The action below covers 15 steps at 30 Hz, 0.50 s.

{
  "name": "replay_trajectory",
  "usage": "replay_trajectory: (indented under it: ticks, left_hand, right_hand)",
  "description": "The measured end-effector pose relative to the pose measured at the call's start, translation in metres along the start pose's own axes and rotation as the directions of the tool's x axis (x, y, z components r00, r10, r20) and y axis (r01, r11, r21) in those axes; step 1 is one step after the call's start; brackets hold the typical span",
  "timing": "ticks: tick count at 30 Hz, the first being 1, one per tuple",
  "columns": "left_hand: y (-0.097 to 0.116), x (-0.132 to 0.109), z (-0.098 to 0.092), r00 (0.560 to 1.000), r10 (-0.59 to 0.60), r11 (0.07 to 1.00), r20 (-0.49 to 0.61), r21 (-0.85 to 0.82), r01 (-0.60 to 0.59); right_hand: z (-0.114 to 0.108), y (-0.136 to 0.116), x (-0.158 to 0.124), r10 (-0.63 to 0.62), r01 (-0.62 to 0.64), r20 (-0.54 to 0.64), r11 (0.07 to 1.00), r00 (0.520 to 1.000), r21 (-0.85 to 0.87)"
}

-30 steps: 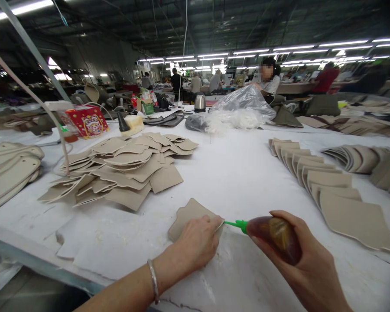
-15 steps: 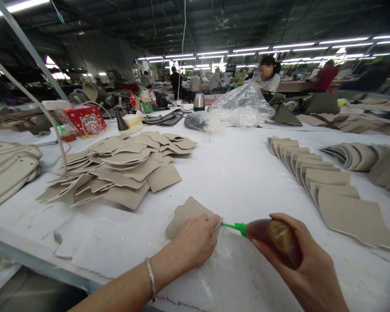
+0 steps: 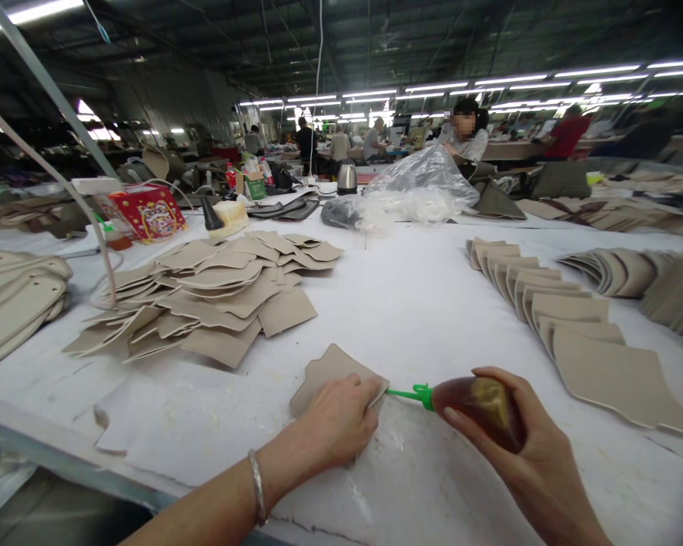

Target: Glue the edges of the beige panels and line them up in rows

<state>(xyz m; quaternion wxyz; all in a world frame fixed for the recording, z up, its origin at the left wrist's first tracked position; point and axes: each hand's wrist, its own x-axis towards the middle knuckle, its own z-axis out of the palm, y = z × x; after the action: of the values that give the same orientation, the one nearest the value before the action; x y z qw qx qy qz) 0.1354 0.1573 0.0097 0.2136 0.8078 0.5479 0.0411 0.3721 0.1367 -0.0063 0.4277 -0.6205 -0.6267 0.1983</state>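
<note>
A beige leather-like piece lies on the white-covered table, gripped at its right corner by the closed fingers of my left hand, which has a silver bracelet at the wrist. My right hand is wrapped round a squeeze bottle of dark amber liquid. The bottle lies nearly sideways, and its thin green nozzle points left with the tip at the piece's right corner. Up and to the left is a loose pile of similar beige pieces. A fanned row of pieces stretches along the right.
Larger beige panels are stacked at far left. Behind the pile are a red box, a black cone and a metal kettle. Clear plastic wrap lies at the back, near a person.
Both hands keep almost the same places. The green nozzle still touches the piece's corner, and the bottle has shifted very slightly. The whole view has moved a little.
</note>
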Motion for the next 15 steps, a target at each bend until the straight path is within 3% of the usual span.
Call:
replay_trajectory:
  ticks: [4,9,15]
  left_hand:
    - [-0.002,-0.002,0.001,1.000,0.009,1.000,-0.016,-0.014,-0.009]
    - [-0.006,-0.003,0.001,0.999,0.030,0.999,-0.013,-0.031,-0.031]
    - [-0.010,-0.005,0.000,0.997,0.069,0.993,-0.017,-0.097,-0.070]
  right_hand:
    - [-0.002,0.001,-0.002,0.055,-0.069,0.147,0.993,0.988,0.095]
    - [-0.001,-0.005,-0.001,0.088,-0.098,0.094,0.990,0.992,0.101]
    - [0.000,-0.024,-0.018,0.151,-0.195,0.206,0.957,0.967,0.214]
